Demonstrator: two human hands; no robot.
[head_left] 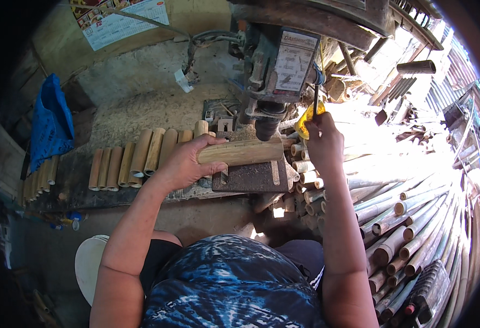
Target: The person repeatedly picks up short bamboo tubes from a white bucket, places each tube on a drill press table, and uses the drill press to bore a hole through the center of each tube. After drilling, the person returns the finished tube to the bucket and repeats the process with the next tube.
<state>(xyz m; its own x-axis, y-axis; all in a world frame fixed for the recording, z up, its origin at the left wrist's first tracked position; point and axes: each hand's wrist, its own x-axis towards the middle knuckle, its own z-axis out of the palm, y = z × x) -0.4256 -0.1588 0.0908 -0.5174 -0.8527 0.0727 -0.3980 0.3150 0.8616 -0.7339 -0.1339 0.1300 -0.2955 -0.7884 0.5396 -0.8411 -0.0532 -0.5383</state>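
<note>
My left hand [193, 158] is wrapped round the left end of a bamboo tube [245, 152], thumb in front and fingers behind. The tube lies sideways across the dark slotted table of a drill press [245, 179], under its black chuck [269, 121]. Any bit beneath the chuck is hidden by the tube or too small to make out. To the right of the machine's head, my right hand [326, 143] is closed on a dark feed lever [316, 98]. Something yellow [304, 121] shows beside those fingers; its kind is unclear.
Short bamboo tubes [117, 164] stand in a row along the workbench [141, 115] to the left, with a blue bag [52, 117] beyond. Long bamboo poles [409, 229] are heaped at the right. A calendar [122, 24] hangs on the wall, and a pale round seat [90, 268] sits at lower left.
</note>
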